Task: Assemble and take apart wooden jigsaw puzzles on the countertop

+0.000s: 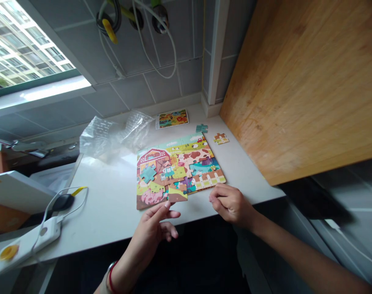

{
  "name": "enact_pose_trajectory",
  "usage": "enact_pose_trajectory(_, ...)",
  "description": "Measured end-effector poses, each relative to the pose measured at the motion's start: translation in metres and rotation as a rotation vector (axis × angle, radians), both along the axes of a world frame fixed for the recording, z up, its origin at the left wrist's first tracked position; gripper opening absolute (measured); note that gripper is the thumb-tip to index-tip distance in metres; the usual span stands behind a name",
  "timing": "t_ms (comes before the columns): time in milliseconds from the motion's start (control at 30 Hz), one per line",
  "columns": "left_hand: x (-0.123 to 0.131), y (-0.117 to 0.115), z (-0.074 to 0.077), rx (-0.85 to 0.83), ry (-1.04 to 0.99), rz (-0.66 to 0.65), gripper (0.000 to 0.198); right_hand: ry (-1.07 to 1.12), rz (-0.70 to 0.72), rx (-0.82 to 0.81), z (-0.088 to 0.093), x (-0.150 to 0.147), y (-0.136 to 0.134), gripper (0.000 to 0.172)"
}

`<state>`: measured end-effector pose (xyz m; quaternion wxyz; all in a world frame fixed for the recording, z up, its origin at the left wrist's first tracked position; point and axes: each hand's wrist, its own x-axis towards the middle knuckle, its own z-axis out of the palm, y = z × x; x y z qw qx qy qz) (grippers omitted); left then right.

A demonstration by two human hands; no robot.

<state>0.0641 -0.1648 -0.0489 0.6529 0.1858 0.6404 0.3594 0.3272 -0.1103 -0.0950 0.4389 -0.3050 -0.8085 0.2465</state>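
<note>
A colourful farm jigsaw puzzle point(179, 167) lies flat on the white counter point(112, 204). A teal loose piece point(148, 174) rests face down on its left part. My left hand point(155, 224) is at the puzzle's near edge, index finger touching the bottom rim, the other fingers loosely apart and holding nothing. My right hand point(230, 202) rests on the counter just right of the puzzle's near corner, fingers curled together; whatever they hold, if anything, is hidden. Two loose pieces lie beyond the puzzle: a teal one point(201, 128) and a coloured one point(221, 139).
Crumpled clear plastic bags point(112, 136) lie at the back left. A small picture card point(172, 119) leans by the tiled wall. A wooden board point(299, 81) rises at the right. A white device with cables point(29, 241) and a black object point(62, 202) sit at the left.
</note>
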Motion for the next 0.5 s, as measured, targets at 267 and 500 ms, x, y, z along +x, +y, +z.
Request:
enact_pose_trajectory(267, 0.015, 0.002, 0.006, 0.191, 0.04, -0.242, 0.054, -0.068, 0.015, 0.002, 0.001, 0.001, 0.001, 0.032)
enact_pose_trajectory(500, 0.029, 0.003, 0.003, 0.171, -0.07, -0.35, 0.053, -0.052, -0.027, -0.063, 0.003, 0.002, -0.001, 0.004)
